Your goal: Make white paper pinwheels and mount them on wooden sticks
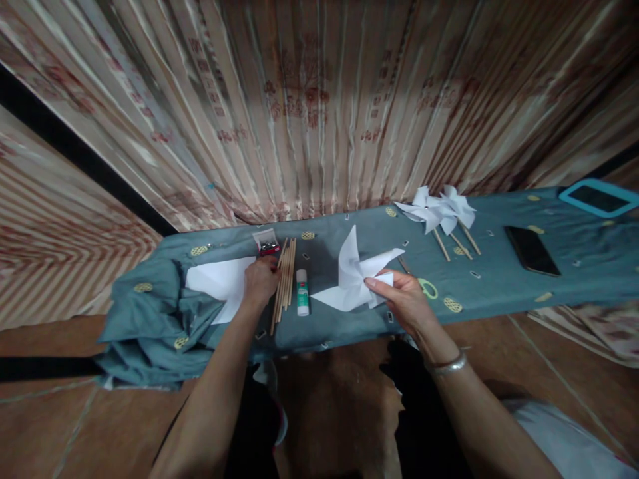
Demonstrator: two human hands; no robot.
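My right hand (404, 297) pinches a white paper pinwheel (353, 274) near its centre, thumb on top, with folded blades spreading out to the left and upward. My left hand (260, 283) has its fingers curled at the upper left side of a bundle of thin wooden sticks (286, 276). Just above those fingers lies a small open box of metal pins (268, 245). Whether the fingers hold a stick or a pin is hidden. A green and white glue stick (302, 293) lies between the sticks and the pinwheel. White paper (219, 279) is partly under my left hand.
Pinwheels on sticks (434, 211) lie at the back right. Scissors with a pale green handle (428, 289) are partly behind my right hand. Farther right are a dark phone (532, 250) and a blue-framed object (599, 197). Teal cloth (359, 332) covers the narrow table; a curtain (319, 133) hangs behind.
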